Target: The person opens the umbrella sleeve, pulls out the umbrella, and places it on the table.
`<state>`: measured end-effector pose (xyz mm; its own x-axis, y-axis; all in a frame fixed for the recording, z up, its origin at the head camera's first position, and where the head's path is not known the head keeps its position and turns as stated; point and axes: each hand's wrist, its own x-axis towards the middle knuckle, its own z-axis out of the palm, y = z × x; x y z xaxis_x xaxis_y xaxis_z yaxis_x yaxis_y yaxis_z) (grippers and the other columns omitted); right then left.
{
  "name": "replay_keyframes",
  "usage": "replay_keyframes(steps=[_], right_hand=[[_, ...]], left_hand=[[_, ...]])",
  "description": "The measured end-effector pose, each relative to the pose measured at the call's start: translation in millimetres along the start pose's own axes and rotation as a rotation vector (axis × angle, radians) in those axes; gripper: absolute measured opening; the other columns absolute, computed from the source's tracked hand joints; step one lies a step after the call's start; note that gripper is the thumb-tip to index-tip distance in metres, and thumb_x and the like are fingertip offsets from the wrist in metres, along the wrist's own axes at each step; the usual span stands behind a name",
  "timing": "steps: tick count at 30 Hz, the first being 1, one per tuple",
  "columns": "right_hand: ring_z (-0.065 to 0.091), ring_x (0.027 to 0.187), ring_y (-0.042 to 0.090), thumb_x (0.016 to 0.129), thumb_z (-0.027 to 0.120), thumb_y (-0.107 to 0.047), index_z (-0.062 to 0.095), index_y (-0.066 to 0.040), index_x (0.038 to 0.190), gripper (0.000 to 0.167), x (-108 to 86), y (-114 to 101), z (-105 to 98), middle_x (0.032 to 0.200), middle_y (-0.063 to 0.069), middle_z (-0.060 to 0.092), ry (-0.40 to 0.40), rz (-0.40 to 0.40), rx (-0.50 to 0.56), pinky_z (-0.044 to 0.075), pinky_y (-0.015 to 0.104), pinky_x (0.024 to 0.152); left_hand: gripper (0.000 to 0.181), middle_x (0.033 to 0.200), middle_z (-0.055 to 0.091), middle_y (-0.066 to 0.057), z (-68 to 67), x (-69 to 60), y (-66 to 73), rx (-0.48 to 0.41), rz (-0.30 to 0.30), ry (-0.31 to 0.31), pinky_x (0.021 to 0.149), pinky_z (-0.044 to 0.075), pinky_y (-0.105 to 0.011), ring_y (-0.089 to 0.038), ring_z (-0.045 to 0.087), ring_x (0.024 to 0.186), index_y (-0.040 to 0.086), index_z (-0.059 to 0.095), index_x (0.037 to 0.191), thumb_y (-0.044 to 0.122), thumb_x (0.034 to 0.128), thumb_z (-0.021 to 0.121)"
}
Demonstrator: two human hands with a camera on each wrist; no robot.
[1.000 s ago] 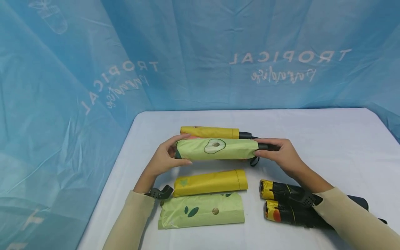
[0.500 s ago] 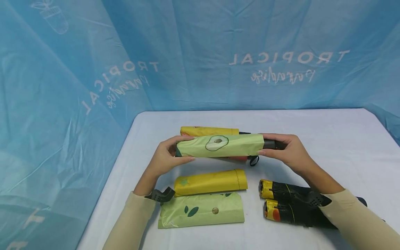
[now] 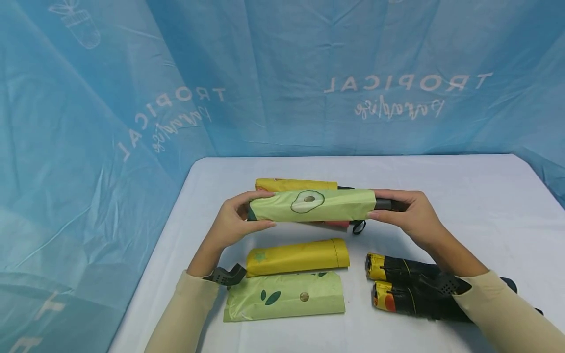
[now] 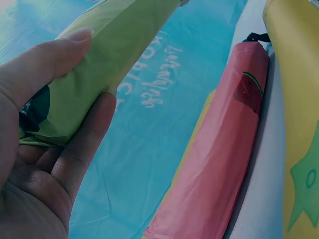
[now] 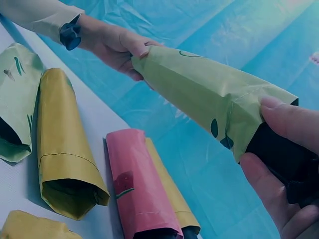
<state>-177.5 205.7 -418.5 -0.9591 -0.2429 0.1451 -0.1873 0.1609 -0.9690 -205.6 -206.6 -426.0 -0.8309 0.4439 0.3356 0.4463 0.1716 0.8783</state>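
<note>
A folded umbrella in a light green avocado-print sleeve point(image 3: 344, 206) is held level above the table in the head view. My left hand point(image 3: 231, 220) grips its closed left end, thumb on the near side. At the other end, my right hand point(image 3: 415, 211) pinches the black handle point(image 3: 383, 204), which sticks out of the sleeve; the right thumb also touches the sleeve's edge in the right wrist view. Behind and below it lie a pink sleeved umbrella point(image 4: 214, 149), mostly hidden in the head view, and a yellow sleeved umbrella point(image 3: 295, 184).
Nearer on the white table point(image 3: 441, 176) lie a yellow sleeve point(image 3: 300, 257), its mouth hollow in the right wrist view, and a flat green sleeve point(image 3: 287, 299). Two black folded umbrellas point(image 3: 399, 294) with yellow ends lie under my right forearm. A blue curtain point(image 3: 282, 98) hangs behind.
My right hand has moved right and slightly up, and the green-sleeved umbrella has risen slightly with it. My left hand has stayed almost in place. Most of this happened in the first half second.
</note>
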Motion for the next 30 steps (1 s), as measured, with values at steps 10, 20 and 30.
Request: replay_keyframes(steps=[10,20,30], right_hand=[[0.071,0.104,0.014,0.088,0.081,-0.007,0.065,0.002,0.134,0.049,-1.0,-1,-2,0.123,-0.002,0.072,-0.014,-0.006,-0.026,0.059,0.029,0.082],[0.071,0.105,0.015,0.089,0.080,-0.004,0.067,0.001,0.133,0.046,-6.3,0,-3,0.122,-0.002,0.072,0.004,-0.033,-0.024,0.059,0.028,0.082],[0.070,0.106,0.017,0.087,0.077,0.006,0.066,0.004,0.132,0.047,-15.4,7,-3,0.125,0.000,0.071,0.004,-0.092,0.021,0.060,0.029,0.081]], left_hand=[[0.058,0.123,0.069,-0.002,-0.5,-0.8,3.7,0.068,0.018,0.028,0.044,0.033,-0.029,-0.015,0.024,0.045,0.018,0.068,0.134,0.002,0.0814,0.086],[0.059,0.124,0.069,-0.004,-0.5,0.2,4.4,0.034,0.028,0.008,0.046,0.036,-0.029,-0.016,0.029,0.046,0.016,0.068,0.135,0.000,0.0806,0.086],[0.061,0.129,0.067,-0.009,2.2,0.6,6.2,-0.091,0.050,-0.041,0.059,0.048,-0.026,-0.019,0.058,0.072,0.004,0.065,0.136,-0.010,0.0796,0.082]])
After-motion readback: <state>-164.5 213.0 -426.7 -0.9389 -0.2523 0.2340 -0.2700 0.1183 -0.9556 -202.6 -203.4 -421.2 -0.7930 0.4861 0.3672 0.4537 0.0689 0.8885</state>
